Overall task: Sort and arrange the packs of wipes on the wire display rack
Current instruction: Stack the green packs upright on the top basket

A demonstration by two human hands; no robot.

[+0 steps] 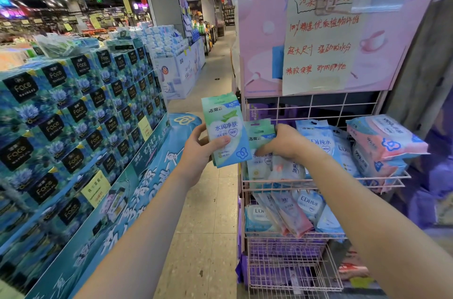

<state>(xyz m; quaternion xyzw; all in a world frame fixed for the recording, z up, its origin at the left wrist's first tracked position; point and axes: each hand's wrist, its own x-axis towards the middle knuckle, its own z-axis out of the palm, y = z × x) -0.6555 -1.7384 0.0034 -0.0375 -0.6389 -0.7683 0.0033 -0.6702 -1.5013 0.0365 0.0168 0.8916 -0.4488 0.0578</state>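
Observation:
My left hand [199, 149] holds a small stack of green and blue wipes packs [225, 131] upright, just left of the pink wire display rack [316, 182]. My right hand [285, 143] is closed on another green pack [259, 133] at the left end of the rack's upper shelf. On that shelf lean blue wipes packs [318, 138] and, at the right end, stacked pink and blue wipes packs [384, 142]. The shelf below holds several blue and pink packs [294, 213] lying slanted. Lower packs under my right hand are partly hidden.
A pink brand board with a handwritten paper sign [321, 41] rises above the rack. A tall stack of blue tissue boxes [73, 122] stands on the left, leaving a tiled aisle [208, 225] between it and the rack. Purple items [438, 176] sit to the right.

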